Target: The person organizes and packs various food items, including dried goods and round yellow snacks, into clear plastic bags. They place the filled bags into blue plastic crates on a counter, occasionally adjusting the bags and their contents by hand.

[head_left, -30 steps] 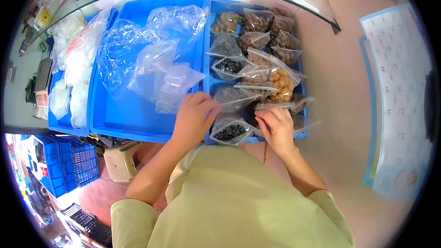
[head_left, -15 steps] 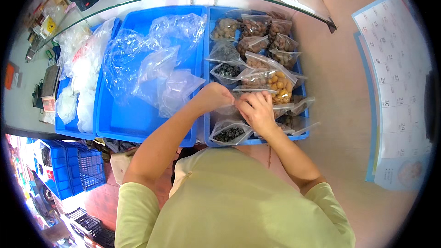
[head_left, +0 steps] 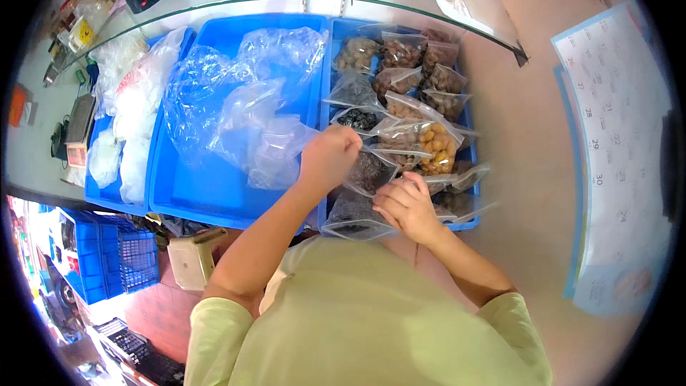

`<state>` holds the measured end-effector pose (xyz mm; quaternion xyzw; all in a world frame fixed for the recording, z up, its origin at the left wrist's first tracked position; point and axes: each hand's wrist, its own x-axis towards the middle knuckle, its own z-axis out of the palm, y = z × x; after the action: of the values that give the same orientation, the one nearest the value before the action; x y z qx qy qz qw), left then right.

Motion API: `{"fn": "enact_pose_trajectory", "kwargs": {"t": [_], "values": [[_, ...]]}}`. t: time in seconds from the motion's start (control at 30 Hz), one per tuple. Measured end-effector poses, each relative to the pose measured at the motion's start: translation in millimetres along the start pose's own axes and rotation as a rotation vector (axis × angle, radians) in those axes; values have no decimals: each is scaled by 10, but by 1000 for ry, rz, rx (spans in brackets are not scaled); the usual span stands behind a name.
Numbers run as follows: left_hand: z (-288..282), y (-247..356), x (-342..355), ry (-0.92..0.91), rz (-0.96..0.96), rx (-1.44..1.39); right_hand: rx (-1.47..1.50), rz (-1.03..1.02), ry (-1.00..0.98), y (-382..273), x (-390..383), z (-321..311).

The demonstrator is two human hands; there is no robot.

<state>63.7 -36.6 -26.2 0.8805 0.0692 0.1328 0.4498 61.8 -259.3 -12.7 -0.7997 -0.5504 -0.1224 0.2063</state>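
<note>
My left hand [head_left: 330, 159] is closed over the near left part of the right-hand blue tray [head_left: 330, 93]. Its fingertips press together beside a clear zip bag [head_left: 370, 171] of small dark pieces; whatever they pinch is hidden. To its right my right hand [head_left: 407, 206], palm down with bent fingers, reaches the side of the nearest dark-filled zip bag [head_left: 354, 213]. Whether those fingers grip its edge is unclear. Just beyond are a bag of yellow-orange round pieces [head_left: 437, 149] and one of black pieces [head_left: 357, 119].
Several bags of brown dried goods [head_left: 400, 50] fill the tray's far part. Loose clear plastic bags [head_left: 264, 125] lie in the middle blue tray [head_left: 182, 196], white bags [head_left: 136, 111] in the left one. A glass edge [head_left: 421, 11] runs behind; a calendar [head_left: 607, 150] is at right.
My hands have moved apart: the right has come nearer my body, while the left has shifted slightly left. The dark-filled bag between them now shows more fully. The whole view has shifted a little.
</note>
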Motion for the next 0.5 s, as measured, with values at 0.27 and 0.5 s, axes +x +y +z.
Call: {"fn": "enact_pose_trajectory", "kwargs": {"t": [0.27, 0.5], "values": [[-167, 136, -249, -65, 74, 63, -156, 297, -378, 63, 658, 231], [-322, -71, -367, -48, -93, -60, -189, 228, -343, 79, 513, 329]]}}
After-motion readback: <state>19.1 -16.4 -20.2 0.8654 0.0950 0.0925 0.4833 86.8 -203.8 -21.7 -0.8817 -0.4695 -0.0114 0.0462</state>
